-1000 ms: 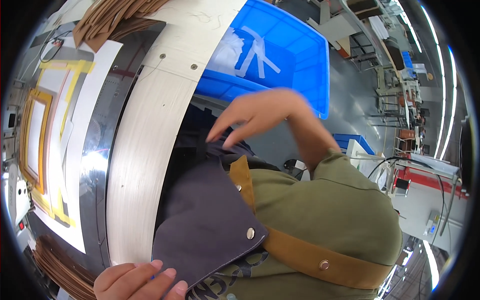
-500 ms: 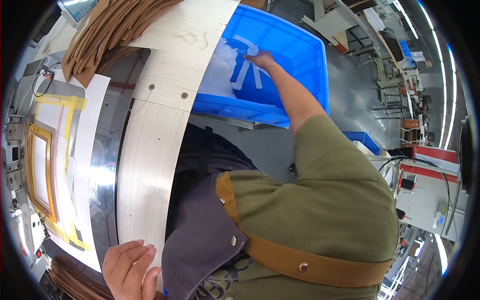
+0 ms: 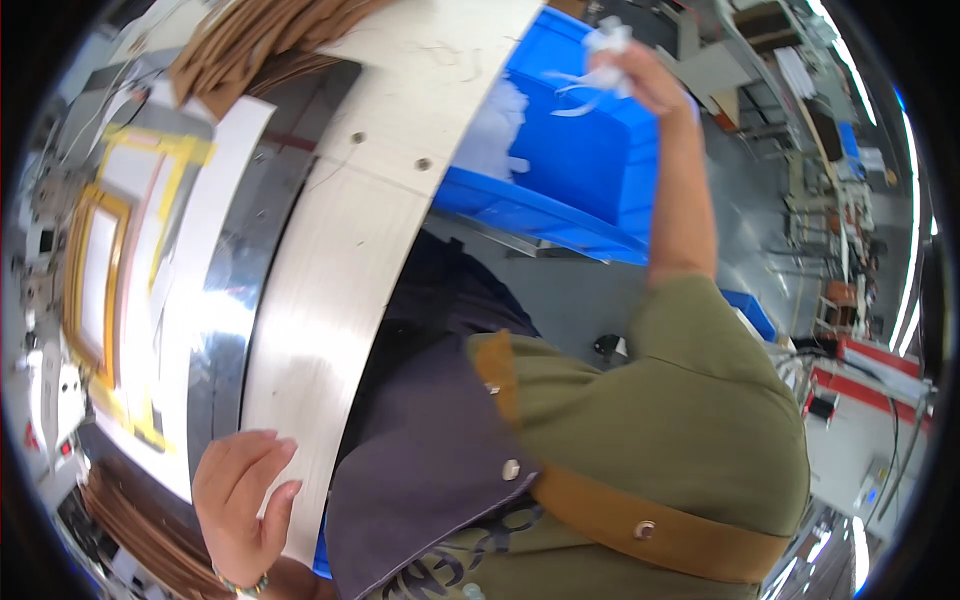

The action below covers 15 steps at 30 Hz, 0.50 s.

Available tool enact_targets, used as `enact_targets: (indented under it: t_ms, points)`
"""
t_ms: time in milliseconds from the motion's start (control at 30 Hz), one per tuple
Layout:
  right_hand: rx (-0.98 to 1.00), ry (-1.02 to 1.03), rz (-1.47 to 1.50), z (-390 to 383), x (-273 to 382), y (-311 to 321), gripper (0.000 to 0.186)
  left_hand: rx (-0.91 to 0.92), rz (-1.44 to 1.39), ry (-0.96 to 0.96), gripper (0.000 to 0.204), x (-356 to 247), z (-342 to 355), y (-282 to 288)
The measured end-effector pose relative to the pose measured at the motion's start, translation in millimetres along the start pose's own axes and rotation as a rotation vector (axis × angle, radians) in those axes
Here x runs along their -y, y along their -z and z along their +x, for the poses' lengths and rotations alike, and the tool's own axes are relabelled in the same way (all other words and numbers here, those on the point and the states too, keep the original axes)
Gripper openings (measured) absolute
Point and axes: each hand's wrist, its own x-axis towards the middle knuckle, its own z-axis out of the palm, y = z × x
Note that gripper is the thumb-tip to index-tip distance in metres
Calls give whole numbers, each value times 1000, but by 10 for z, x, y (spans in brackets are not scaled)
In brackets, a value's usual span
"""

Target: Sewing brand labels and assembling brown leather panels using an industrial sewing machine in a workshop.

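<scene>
My right hand is closed on a bunch of white strips above the back of a blue plastic bin. More crumpled white material lies at the bin's left. My left hand hovers by the front end of the pale wooden table, fingers loosely bent and apart, holding nothing.
A steel plate carries white sheets and a yellow frame at the left, beside machinery. Stacks of brown pieces lie at top left and lower left. Workbenches line the grey floor at right.
My right hand went from the apron into the bin and has risen out to the back right with white strips. My left hand has lifted off the apron.
</scene>
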Motion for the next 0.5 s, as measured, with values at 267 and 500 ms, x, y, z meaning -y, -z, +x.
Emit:
enact_targets:
  t_ms: [267,500]
  points:
    - [371,443,-313,876,2103,-2528,27,-4,-27,-116,27,-129,150,-245]
    - [592,1040,-649,1338,2039,-4469,35,-22,-82,-23,24,-173,-55,-330]
